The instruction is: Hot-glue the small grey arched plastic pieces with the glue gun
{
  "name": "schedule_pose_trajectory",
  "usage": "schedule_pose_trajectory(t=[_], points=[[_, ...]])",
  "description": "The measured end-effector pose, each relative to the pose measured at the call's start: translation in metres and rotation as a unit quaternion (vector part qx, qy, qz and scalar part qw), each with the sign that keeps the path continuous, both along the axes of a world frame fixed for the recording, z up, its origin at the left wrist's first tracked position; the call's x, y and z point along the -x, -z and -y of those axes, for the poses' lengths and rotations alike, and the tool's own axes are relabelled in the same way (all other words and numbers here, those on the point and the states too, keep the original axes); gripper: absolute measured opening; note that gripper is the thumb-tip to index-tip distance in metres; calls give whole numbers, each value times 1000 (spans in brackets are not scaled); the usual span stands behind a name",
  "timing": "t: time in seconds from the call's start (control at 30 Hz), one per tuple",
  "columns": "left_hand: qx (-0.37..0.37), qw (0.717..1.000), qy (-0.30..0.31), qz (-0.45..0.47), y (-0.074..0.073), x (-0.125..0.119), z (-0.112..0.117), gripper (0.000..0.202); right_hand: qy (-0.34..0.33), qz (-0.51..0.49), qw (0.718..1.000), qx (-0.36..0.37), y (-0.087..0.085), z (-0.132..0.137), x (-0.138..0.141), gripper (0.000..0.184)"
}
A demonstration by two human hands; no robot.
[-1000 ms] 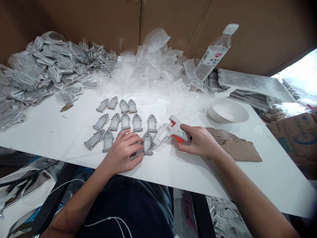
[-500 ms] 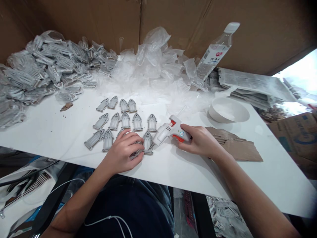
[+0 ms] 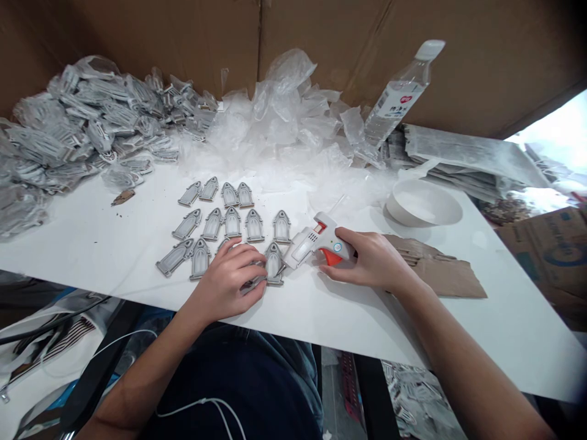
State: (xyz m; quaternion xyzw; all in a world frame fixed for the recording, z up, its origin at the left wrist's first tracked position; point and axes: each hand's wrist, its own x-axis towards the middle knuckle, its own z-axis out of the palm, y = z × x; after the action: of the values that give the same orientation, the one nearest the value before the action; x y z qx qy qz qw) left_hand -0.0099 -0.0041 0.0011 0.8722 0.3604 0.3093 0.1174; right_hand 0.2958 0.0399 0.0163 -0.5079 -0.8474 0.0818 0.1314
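Observation:
My right hand (image 3: 367, 260) grips a white hot glue gun (image 3: 305, 244) with an orange trigger. The gun's nozzle points down and left at the lower part of a grey arched window-shaped piece (image 3: 274, 261). Curled over the front row, my left hand (image 3: 236, 275) has its fingertips and thumb at the left edge of that piece, on the table. Another piece is mostly hidden beneath this hand. Several more arched pieces (image 3: 232, 222) lie in rough rows on the white table (image 3: 293, 318), beyond and left of my left hand.
Bagged grey pieces (image 3: 101, 110) are heaped at the back left. Crumpled clear plastic bags (image 3: 284, 122) fill the back middle. A clear bottle (image 3: 398, 98), a white handled bowl (image 3: 424, 205) and torn cardboard (image 3: 449, 275) stand or lie on the right. A cardboard wall (image 3: 321, 36) closes the back.
The glue gun's orange trigger shows more, and my right fingers have loosened slightly and shifted left around it. My left hand and the arched pieces stay in place.

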Motion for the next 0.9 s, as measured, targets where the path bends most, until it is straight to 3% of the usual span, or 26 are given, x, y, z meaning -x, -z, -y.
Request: schedule_pose_trajectory(t=[0.53, 0.9], points=[[4, 1000, 2, 4, 1, 1, 0, 10, -21, -8, 999, -37, -5, 0, -4, 41], [6, 1000, 1, 5, 0, 0, 0, 11, -18, -33, 999, -12, -8, 0, 0, 42]])
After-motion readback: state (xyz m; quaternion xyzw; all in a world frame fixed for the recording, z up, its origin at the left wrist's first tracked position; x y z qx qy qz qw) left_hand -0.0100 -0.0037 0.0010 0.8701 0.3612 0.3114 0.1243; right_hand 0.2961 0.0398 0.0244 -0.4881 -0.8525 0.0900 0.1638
